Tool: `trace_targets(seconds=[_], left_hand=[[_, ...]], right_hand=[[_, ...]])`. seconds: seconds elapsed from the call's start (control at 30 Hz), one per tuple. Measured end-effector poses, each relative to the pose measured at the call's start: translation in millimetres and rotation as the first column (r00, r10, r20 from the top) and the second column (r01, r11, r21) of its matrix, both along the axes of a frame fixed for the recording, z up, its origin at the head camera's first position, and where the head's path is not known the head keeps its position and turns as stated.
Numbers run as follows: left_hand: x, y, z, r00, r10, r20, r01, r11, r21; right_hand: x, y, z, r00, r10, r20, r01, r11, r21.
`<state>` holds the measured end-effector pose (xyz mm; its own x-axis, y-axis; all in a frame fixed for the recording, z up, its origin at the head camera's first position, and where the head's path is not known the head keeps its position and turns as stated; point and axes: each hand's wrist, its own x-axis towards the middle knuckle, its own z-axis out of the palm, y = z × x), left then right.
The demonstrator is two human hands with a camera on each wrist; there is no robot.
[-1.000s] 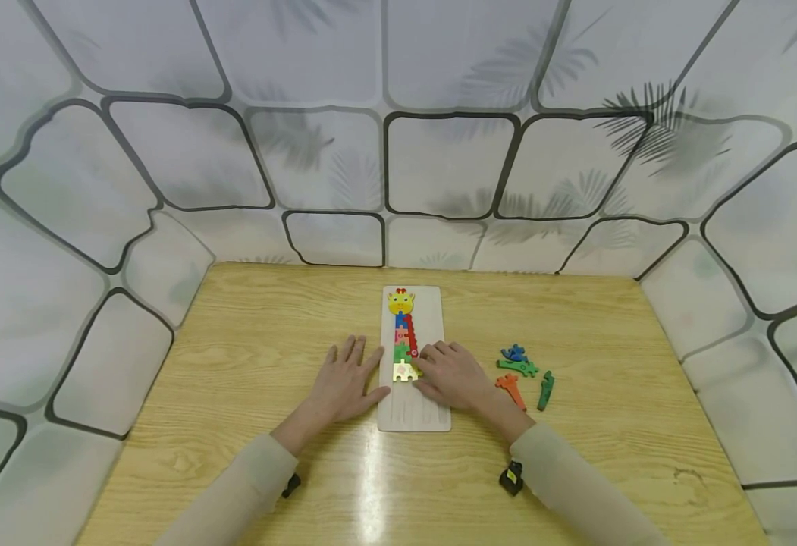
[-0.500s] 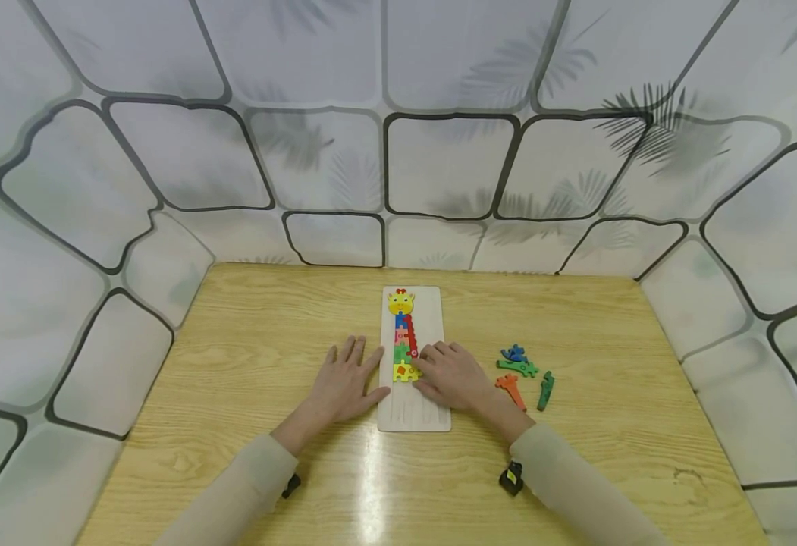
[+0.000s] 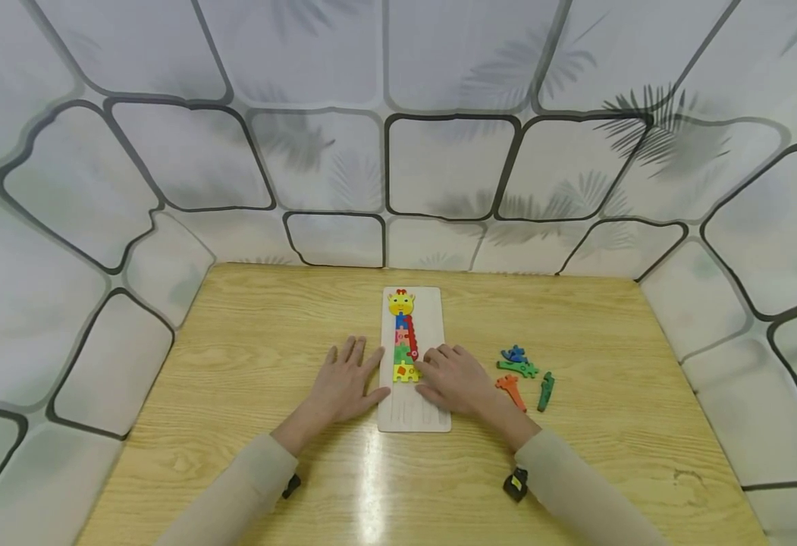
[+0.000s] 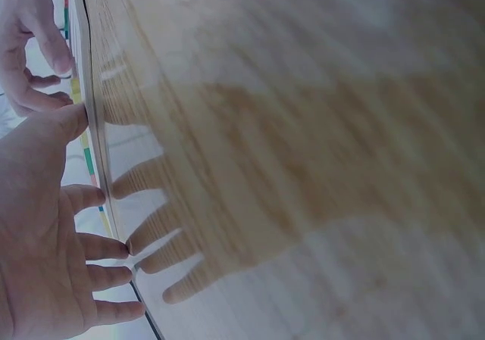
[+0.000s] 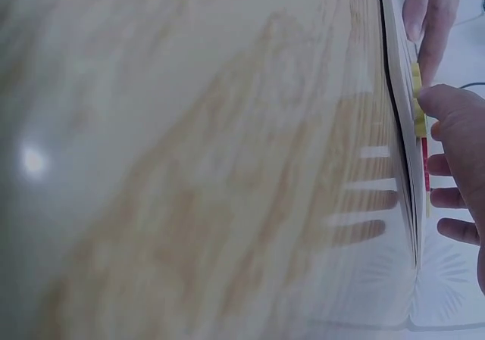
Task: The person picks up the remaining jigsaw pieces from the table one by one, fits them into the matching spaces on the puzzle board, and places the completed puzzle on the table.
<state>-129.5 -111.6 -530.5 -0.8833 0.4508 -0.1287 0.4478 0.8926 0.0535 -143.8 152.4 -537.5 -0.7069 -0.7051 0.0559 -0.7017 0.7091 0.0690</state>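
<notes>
On the middle of the wood-grained table point(image 3: 268, 318), the pale puzzle board point(image 3: 428, 318) lies flat, the giraffe head piece point(image 3: 401, 305) at its far end, the yellow piece point(image 3: 403, 373) lowest in the column. My left hand point(image 3: 348, 384) is spread, fingers straight, at the board's left edge; my right hand point(image 3: 456, 378) has fingertips at the yellow piece's right end, though I cannot tell whether they pinch or merely press. Steadying the board and pressing evenly should, I judge, seat its tabs best. To the right lie loose blue point(image 3: 515, 353), green point(image 3: 517, 368), orange point(image 3: 511, 390) and dark green point(image 3: 546, 390) pieces. Glare streaks the glossy near tabletop; palm-leaf and stone-outline walls point(image 3: 453, 167) stand far, left and right.
</notes>
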Motion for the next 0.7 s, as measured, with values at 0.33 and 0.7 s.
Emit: trace_targets(seconds=[0.33,0.7], left_hand=[[0.6,0.1,-0.5,1.000,0.002,-0.005,-0.002,1.000,0.008],[1.1,0.1,-0.6,1.000,0.003,-0.011,-0.003,1.000,0.019]], right_hand=[[8.5,8,3.2,1.000,-0.026,0.009,0.026,1.000,0.006],[21.3,19,8.5,0.998,-0.048,-0.032,0.048,0.999,0.003]])
